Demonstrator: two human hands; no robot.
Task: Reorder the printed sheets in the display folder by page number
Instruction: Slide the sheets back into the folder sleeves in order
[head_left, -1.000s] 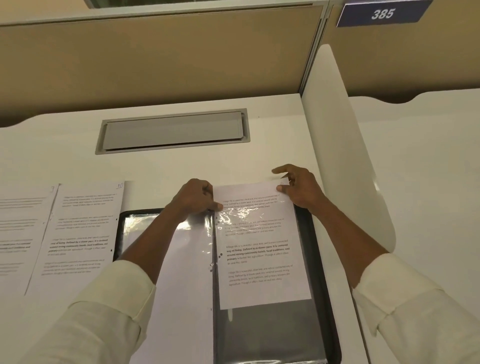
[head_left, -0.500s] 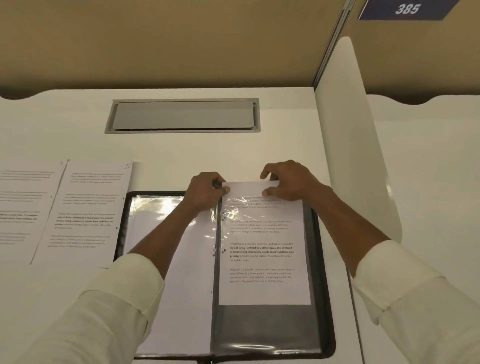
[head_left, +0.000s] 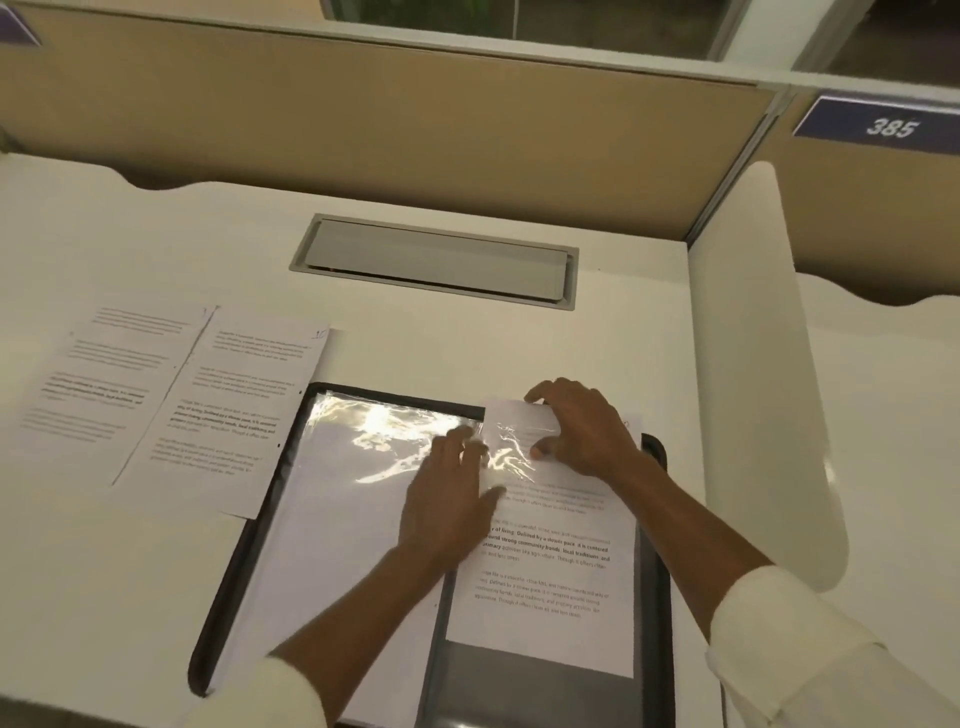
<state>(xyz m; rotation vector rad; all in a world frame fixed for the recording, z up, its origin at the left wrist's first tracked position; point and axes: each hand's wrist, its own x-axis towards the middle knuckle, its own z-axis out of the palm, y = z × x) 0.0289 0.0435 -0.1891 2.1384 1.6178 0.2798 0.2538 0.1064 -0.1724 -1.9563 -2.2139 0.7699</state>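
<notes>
A black display folder (head_left: 228, 587) lies open on the white desk. Its left page is a shiny clear sleeve (head_left: 343, 519) over white paper. A printed sheet (head_left: 550, 582) sits partway inside the right sleeve, its top edge sticking out past the sleeve mouth. My right hand (head_left: 582, 431) pinches the sheet's top edge between thumb and fingers. My left hand (head_left: 449, 499) lies flat with spread fingers on the fold, pressing the crinkled plastic next to the sheet. Two loose printed sheets (head_left: 223, 410) lie side by side left of the folder; the nearer one overlaps its corner.
A grey cable hatch (head_left: 436, 262) is set in the desk behind the folder. A white rounded divider panel (head_left: 753, 374) stands along the right. A tan partition wall (head_left: 415, 135) closes the back, with a blue "385" plate (head_left: 883, 127).
The view has swung left and tilted. My left hand has let go of the sleeve's top corner and now lies flat at the fold. My right hand still holds the sheet's top edge.
</notes>
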